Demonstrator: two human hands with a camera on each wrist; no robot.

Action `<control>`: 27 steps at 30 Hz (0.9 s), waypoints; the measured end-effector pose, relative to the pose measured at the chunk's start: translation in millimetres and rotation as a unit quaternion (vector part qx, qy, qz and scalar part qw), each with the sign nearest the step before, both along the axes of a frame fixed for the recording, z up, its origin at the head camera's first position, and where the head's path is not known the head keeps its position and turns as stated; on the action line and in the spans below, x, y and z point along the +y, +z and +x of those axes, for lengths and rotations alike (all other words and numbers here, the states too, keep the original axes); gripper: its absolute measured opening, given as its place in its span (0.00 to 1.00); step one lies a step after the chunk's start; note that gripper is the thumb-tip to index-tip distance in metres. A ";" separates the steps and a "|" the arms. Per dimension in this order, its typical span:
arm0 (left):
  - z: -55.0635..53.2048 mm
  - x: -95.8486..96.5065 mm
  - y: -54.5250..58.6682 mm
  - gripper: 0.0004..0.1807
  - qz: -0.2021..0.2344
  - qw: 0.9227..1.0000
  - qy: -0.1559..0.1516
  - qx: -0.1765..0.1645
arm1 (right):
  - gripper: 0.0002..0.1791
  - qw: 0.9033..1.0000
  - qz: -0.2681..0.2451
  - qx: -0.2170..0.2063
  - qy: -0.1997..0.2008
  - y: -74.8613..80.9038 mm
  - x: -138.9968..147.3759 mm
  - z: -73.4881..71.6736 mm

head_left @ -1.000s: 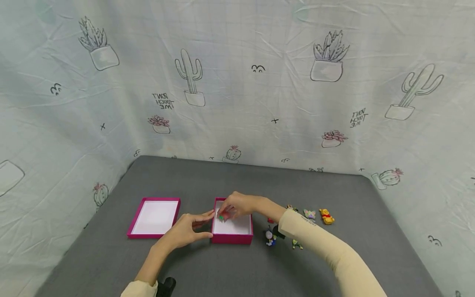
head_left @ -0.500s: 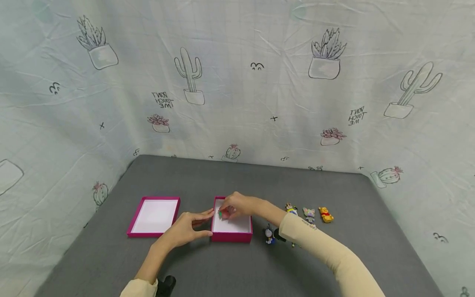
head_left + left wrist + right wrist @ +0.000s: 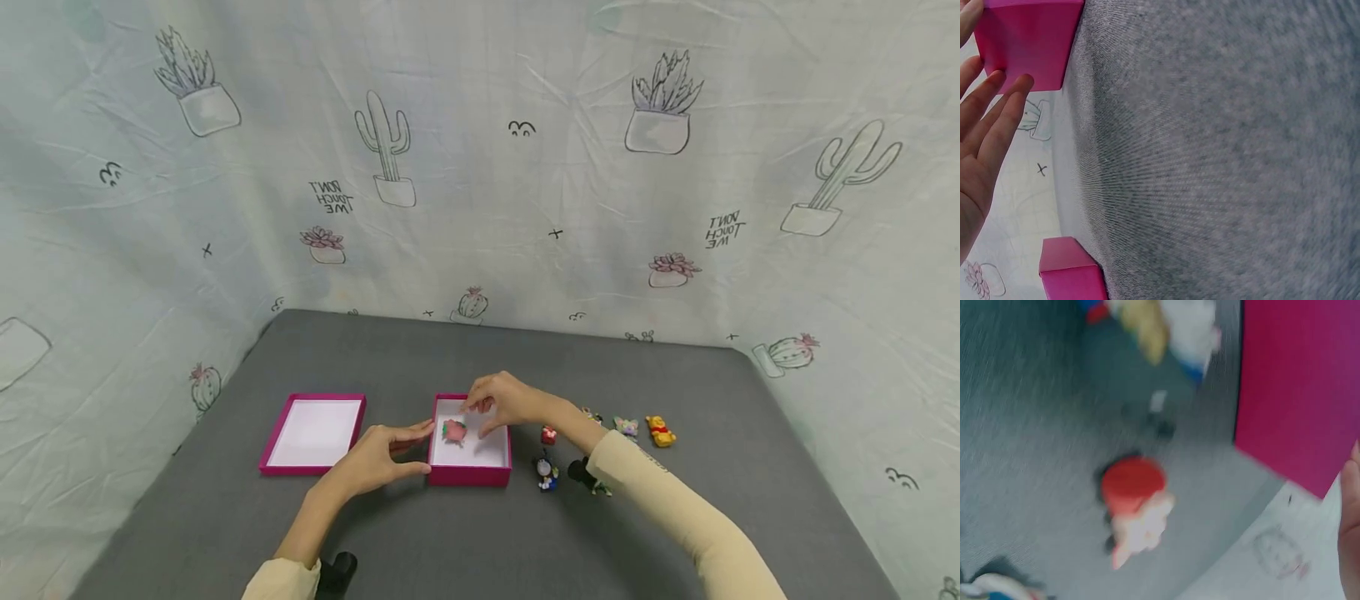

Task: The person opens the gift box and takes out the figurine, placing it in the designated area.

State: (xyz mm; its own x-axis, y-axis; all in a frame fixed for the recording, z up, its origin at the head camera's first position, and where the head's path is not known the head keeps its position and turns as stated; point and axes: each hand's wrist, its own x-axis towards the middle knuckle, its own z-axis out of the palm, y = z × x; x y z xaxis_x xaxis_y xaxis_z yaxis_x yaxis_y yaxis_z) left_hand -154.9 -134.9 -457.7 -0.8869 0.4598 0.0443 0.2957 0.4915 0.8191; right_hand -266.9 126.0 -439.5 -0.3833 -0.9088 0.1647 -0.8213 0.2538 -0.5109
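A small pink figurine with green parts lies inside the magenta box, on its white bottom. My right hand hovers over the box's right part, apart from the figurine, thumb and fingers spread with nothing between them. My left hand touches the box's left side with extended fingers. In the left wrist view those fingers lie against the magenta wall. The right wrist view catches only an edge of the right hand, beside the box wall.
A magenta lid with a white inside lies left of the box. Right of it stand a red figurine, a dark-eared figurine, a yellow bear and several others, some partly behind the right arm. A patterned curtain hangs behind the table.
My right hand has let go of the pink figurine, leaving it in the box, and has moved up and to the right. The left hand has stayed at the box's side.
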 end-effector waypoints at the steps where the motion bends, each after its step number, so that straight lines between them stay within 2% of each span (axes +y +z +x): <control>1: -0.6 -0.5 0.2 0.36 -0.002 1.000 0.001 0.001 | 0.24 1.000 -0.017 -0.011 -0.009 1.4 2.8 -3.0; 5: -2.4 -2.7 1.1 0.37 -0.003 1.000 0.004 0.000 | 0.23 0.997 -0.042 -0.066 -0.023 -0.7 6.9 -15.9; 7: -3.3 -2.3 1.1 0.37 0.000 1.000 0.003 -0.001 | 0.21 0.995 -0.027 -0.096 -0.018 -3.9 5.5 -20.8; 10: -3.8 0.5 0.2 0.36 0.011 1.000 -0.006 -0.002 | 0.21 0.993 0.010 -0.115 -0.010 -9.1 0.9 -25.5; 17: -3.6 6.6 -2.9 0.35 0.026 0.999 -0.013 -0.014 | 0.26 0.995 0.057 -0.084 0.021 -15.2 -9.8 -24.6; 27: -1.7 1.9 0.0 0.35 0.018 1.000 -0.006 -0.012 | 0.32 0.994 0.106 0.001 0.018 -15.2 -21.5 -15.3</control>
State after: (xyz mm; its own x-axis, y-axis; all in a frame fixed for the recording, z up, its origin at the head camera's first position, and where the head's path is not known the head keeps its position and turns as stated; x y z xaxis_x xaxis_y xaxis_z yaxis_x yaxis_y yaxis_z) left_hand -156.6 -132.9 -457.7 -0.8823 0.4691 0.0400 0.2819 0.4582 0.8430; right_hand -282.2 104.5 -454.7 -0.3502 -0.9362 -0.0315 -0.8327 0.3265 -0.4472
